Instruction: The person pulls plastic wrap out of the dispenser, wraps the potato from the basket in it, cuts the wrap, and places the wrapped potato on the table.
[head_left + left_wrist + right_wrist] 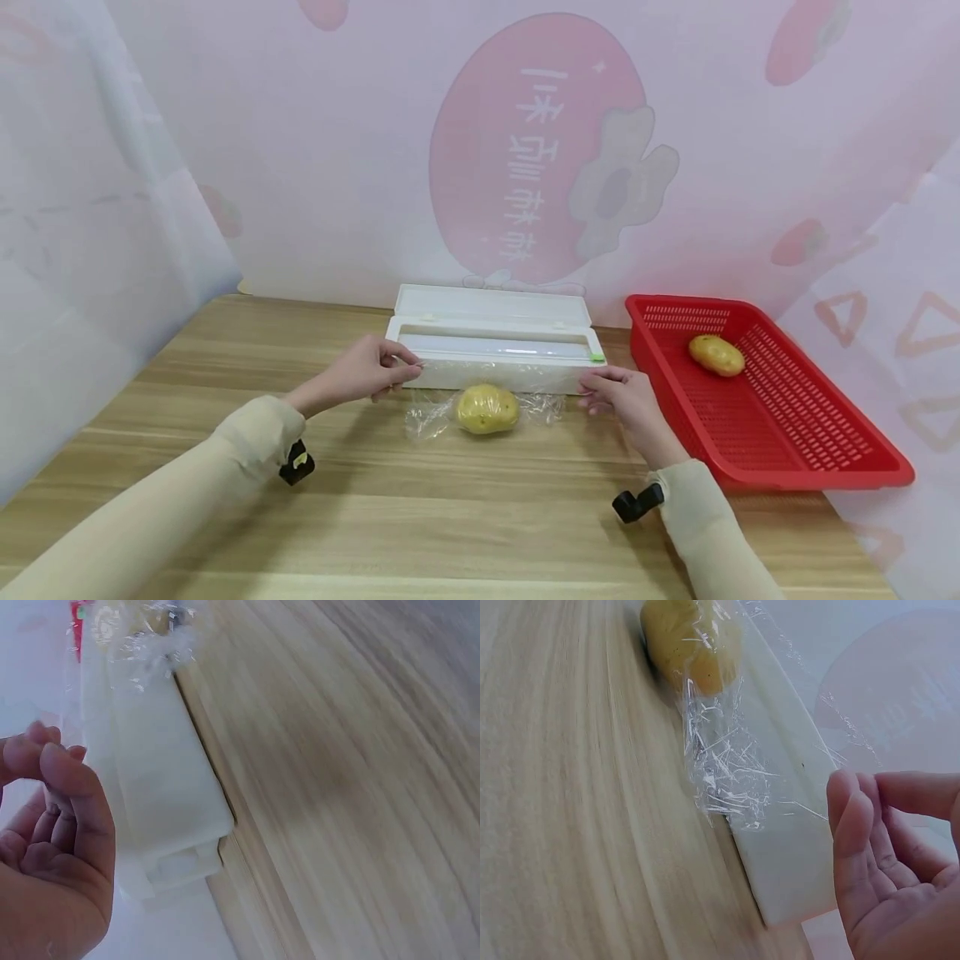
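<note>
- Clear film (510, 372) is being pinched between closed thumb and fingertips by the left grip (369, 367) at one end and the right grip (619, 400) at the other.
- A potato (487, 409) is being enclosed by crinkled wrap (430, 417), just before the white box (495, 320), toward the tabletop's (450, 517) far edge.
- The film's outline is being lost against the box; any join with the wrap cannot be told.

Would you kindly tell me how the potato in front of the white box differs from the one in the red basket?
The front potato is covered by clear film; the basket potato shows none. The front potato lies before the white box; the basket potato lies inside the red basket. In the head view, the front potato looks plumper, the basket potato narrower. Both are yellow-skinned.
</note>
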{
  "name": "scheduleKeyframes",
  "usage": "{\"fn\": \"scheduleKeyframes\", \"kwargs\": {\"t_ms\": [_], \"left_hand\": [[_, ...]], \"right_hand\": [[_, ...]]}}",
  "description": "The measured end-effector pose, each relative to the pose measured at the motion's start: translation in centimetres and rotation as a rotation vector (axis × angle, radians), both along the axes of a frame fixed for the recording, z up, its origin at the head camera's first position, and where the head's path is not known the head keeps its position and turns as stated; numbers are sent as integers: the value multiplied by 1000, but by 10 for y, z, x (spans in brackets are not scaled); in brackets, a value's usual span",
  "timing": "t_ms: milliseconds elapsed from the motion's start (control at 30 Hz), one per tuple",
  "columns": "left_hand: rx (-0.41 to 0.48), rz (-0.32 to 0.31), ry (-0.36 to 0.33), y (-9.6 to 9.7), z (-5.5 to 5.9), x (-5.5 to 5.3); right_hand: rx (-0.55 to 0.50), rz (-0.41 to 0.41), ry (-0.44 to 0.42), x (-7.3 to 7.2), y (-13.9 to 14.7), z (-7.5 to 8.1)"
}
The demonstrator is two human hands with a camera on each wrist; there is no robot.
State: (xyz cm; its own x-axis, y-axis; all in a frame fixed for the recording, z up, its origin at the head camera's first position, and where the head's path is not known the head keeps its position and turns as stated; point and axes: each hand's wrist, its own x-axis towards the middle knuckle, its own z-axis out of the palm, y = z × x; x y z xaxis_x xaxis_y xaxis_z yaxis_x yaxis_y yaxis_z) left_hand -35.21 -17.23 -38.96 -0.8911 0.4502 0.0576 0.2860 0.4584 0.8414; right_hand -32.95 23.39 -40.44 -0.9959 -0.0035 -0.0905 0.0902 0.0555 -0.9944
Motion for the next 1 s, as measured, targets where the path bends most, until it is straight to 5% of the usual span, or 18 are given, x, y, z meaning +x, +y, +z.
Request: {"fn": "scheduleKeyframes", "kwargs": {"t_ms": [233, 567, 800, 1000], "left_hand": [[136, -12, -116, 0, 0, 5], [155, 4, -140, -2, -2, 24], [288, 99, -231, 6, -1, 32], [305, 167, -281, 13, 0, 41]], "right_hand": [[-109, 55, -32, 7, 0, -1], [-159, 135, -64, 26, -1, -1], [-247, 101, -136, 32, -2, -1], [-166, 84, -145, 36, 1, -1]]}}
